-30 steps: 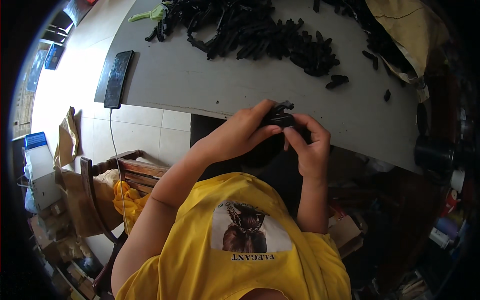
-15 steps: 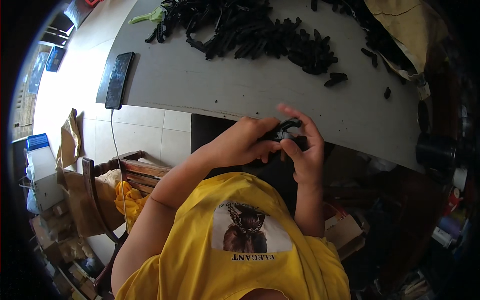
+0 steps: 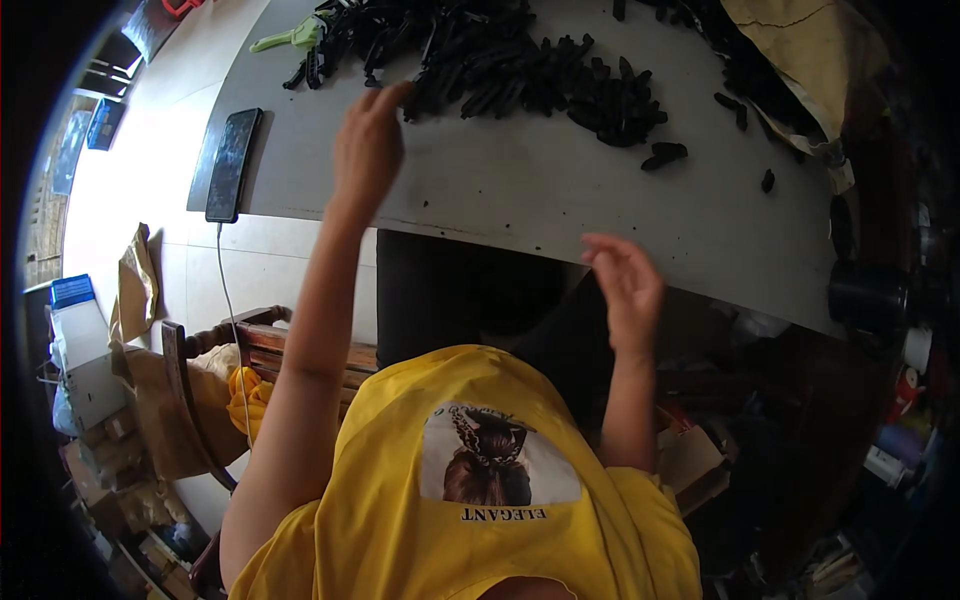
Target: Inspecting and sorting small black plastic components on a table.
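My left hand [image 3: 370, 145] is stretched out over the table, at the near left edge of a heap of black plastic pieces [image 3: 495, 70]. Its fingers are bent together among the nearest pieces, and whatever they hold is hidden by the hand. At the table's front edge my right hand [image 3: 628, 290] is raised with loosely curved fingers apart, holding nothing. The heaped pieces are narrow and dark, some of them clip-like; their exact kind is too small to tell.
A phone [image 3: 234, 165] with a white cable [image 3: 231, 300] lies at the table's left edge. Behind it sits a light green tool [image 3: 290, 38]. On the right, a brown paper sack [image 3: 800, 60] lies beside more black pieces. A wooden chair [image 3: 265, 340] stands left of me.
My hands have parted from a black clip-like piece they held together. The left has moved forward and left to the heap; the right has drawn slightly right and is empty.
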